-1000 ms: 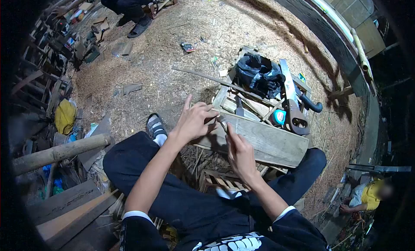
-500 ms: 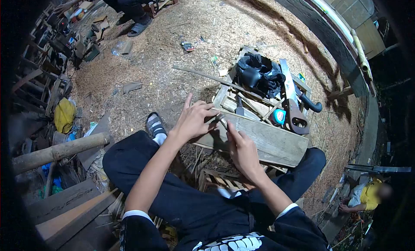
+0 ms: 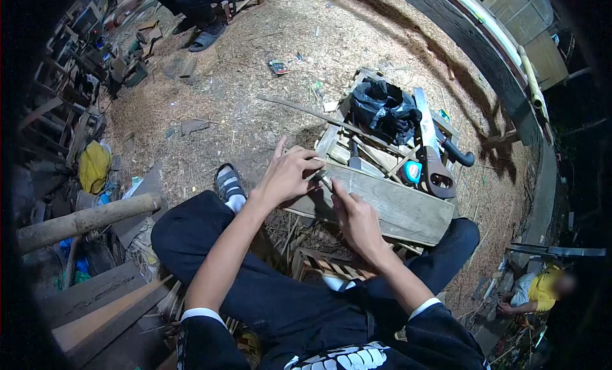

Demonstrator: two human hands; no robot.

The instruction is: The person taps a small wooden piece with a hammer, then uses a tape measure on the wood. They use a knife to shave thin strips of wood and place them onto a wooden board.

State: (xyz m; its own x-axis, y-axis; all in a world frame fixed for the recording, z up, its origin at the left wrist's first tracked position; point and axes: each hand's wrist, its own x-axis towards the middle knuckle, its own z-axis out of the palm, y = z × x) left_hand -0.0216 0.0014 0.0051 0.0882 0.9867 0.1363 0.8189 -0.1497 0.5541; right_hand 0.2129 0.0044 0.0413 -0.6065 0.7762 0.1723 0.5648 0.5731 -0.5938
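I sit with dark trousers over a low wooden crate. My left hand (image 3: 288,174) pinches one end of a small thin sliver of wood or bamboo (image 3: 323,177) just above a grey plank (image 3: 389,204). My right hand (image 3: 357,218) meets it from below, thumb and fingers closed on the same small piece. What the piece is exactly is too small to tell. The plank lies across the crate (image 3: 347,144) in front of my knees.
On the crate lie a black plastic bag (image 3: 382,107), a hand saw (image 3: 430,150), a blue tape measure (image 3: 412,172) and a long stick (image 3: 306,112). Sawdust covers the ground. A log (image 3: 83,220) and boards lie at left. Another person's sandalled feet (image 3: 204,35) are at top; someone in yellow (image 3: 542,287) lies at bottom right.
Both hands stay together on the small piece; my right hand has crept slightly up toward my left. The view has shifted a little.
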